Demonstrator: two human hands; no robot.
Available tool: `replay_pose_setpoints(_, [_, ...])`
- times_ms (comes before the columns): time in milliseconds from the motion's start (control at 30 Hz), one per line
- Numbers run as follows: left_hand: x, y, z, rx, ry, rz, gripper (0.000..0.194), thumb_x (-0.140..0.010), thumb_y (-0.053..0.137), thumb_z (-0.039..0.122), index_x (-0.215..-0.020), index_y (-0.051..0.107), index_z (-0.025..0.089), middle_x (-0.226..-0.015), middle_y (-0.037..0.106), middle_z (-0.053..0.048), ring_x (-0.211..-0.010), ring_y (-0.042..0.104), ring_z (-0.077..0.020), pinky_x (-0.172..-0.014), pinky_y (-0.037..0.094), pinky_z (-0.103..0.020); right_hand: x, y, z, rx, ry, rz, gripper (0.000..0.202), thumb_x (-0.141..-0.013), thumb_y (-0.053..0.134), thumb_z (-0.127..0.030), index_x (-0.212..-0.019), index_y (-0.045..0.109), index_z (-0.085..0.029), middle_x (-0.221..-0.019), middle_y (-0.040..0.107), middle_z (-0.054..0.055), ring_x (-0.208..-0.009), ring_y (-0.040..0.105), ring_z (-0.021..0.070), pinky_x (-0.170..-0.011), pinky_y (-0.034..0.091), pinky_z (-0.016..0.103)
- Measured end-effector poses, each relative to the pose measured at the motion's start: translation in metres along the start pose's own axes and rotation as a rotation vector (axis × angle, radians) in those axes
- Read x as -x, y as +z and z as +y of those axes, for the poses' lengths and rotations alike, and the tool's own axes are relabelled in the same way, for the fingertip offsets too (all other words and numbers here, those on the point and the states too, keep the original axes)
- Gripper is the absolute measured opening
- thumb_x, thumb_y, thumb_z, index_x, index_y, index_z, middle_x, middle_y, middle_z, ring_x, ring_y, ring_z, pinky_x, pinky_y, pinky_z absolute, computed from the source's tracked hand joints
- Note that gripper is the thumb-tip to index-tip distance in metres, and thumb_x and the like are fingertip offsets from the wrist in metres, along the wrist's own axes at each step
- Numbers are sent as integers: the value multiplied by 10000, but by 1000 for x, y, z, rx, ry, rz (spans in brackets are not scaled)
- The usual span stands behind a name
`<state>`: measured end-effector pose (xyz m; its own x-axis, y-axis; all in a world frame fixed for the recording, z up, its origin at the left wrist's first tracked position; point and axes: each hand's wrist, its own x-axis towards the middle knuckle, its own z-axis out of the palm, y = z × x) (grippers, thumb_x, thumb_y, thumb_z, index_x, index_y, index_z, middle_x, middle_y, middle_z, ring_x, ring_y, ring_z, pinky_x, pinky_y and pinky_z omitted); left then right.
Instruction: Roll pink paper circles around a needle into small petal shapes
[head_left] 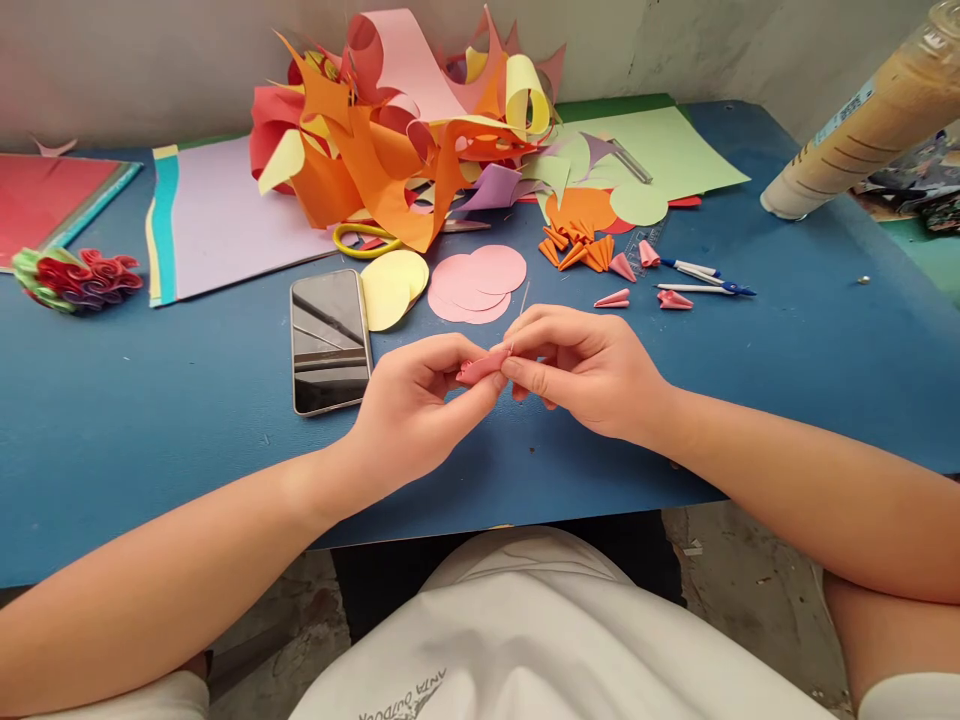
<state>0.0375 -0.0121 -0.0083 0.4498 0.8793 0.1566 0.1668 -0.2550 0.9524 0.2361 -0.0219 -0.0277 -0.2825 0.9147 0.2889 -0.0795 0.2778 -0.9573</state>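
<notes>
My left hand (424, 400) is closed, pinching a folded piece of pink paper (482, 369) between thumb and fingers. My right hand (589, 370) grips the same paper at its right end with thumb and forefinger. A thin, pale, needle-like sliver (524, 298) sticks up by the right fingertips; I cannot make out what it is. Just beyond the hands lie overlapping pink paper circles (480, 280) and yellow paper circles (391, 285). To their right are folded pink paper pieces (613, 299) and a cluster of folded orange paper pieces (577, 245).
A phone (330, 345) lies left of my hands. Behind are yellow-handled scissors (366, 240), a heap of paper scraps (405, 130) and green sheets (675, 150). Pens (705, 285) and a tall bottle (855, 120) are at right. A ruffled paper flower (79, 282) sits far left.
</notes>
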Motion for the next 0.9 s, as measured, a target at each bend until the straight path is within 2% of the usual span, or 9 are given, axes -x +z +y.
replay_pose_setpoints(167, [0, 0, -2, 36, -27, 4, 136, -846, 740, 186, -727, 675, 173, -661, 644, 16, -618, 573, -106, -564, 486, -216, 3, 0, 0, -87, 50, -2, 75, -922, 779, -179, -867, 744, -141, -807, 669, 17, -618, 649, 85, -498, 532, 181])
replay_pose_setpoints(333, [0, -1, 2, 59, -142, -20, 174, -837, 753, 215, -680, 694, 166, -631, 630, -6, -608, 556, -116, -536, 461, -231, 3, 0, 1, -203, 117, -43, 170, -887, 830, -226, -821, 706, -131, -741, 678, 13, -541, 650, 96, -475, 555, 203])
replay_pose_setpoints(500, [1, -2, 6, 134, -213, -34, 116, -811, 782, 226, -725, 734, 165, -652, 636, -16, -612, 575, -128, -524, 455, -241, 2, -1, -1, -195, 110, -75, 116, -866, 833, -172, -852, 726, -128, -760, 691, 10, -538, 677, 96, -477, 578, 194])
replay_pose_setpoints(600, [2, -2, 6, 120, -185, -32, 125, -830, 766, 225, -728, 719, 168, -651, 620, -9, -616, 570, -126, -525, 457, -239, 2, -1, -2, -176, 84, -62, 112, -831, 846, -145, -846, 735, -131, -766, 694, 8, -528, 671, 95, -465, 574, 192])
replay_pose_setpoints(667, [3, -1, 6, 71, -117, -23, 152, -846, 744, 209, -712, 684, 170, -647, 601, 3, -605, 539, -109, -515, 438, -226, 2, -1, -2, -159, 89, -24, 121, -814, 850, -144, -818, 730, -135, -742, 691, 6, -524, 662, 98, -457, 563, 194])
replay_pose_setpoints(800, [3, 1, 3, -74, -5, 22, 185, -849, 720, 183, -697, 615, 179, -638, 546, 31, -575, 463, -84, -489, 391, -209, 2, 1, -2, -119, 163, 43, 167, -788, 865, -157, -746, 704, -144, -678, 677, -1, -519, 637, 99, -451, 532, 194])
replay_pose_setpoints(900, [3, 2, 1, -99, -6, 22, 153, -854, 707, 200, -730, 616, 188, -654, 577, 30, -586, 514, -95, -515, 432, -215, 2, 3, -2, -142, 236, 49, 204, -763, 900, -199, -755, 703, -145, -653, 676, -4, -524, 640, 112, -457, 541, 207])
